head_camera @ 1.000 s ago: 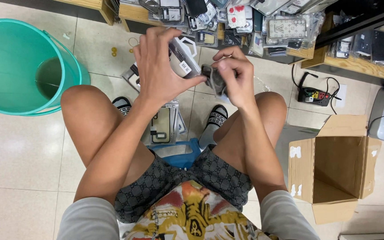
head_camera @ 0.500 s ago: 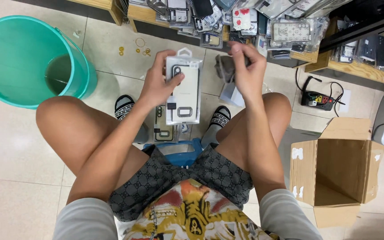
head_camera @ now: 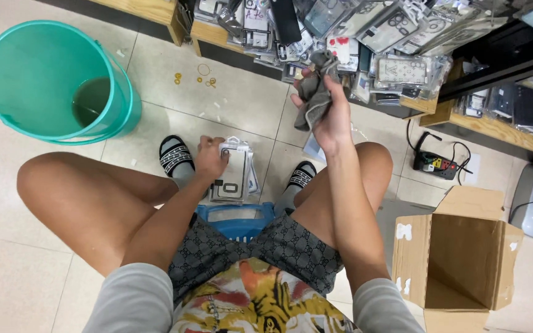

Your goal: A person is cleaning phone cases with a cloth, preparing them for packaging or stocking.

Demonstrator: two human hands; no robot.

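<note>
I sit on a blue stool (head_camera: 237, 219) with my knees apart. My left hand (head_camera: 211, 158) reaches down between my feet and rests on a packaged phone case on top of a small pile of packaged phone cases (head_camera: 234, 177) on the floor. My right hand (head_camera: 327, 112) is raised in front of me, shut on a crumpled grey cloth (head_camera: 316, 90). The cloth hangs in front of a low wooden shelf (head_camera: 212, 31) crowded with more packaged cases.
A teal bucket (head_camera: 53, 80) holding some water stands on the tiled floor at the left. An open cardboard box (head_camera: 458, 259) sits at the right, with a power strip (head_camera: 434, 163) beyond it. Rubber bands (head_camera: 196, 74) lie near the shelf.
My left hand has lowered the packaged case from chest height down onto the pile on the floor. My right hand has lifted the grey cloth up and away.
</note>
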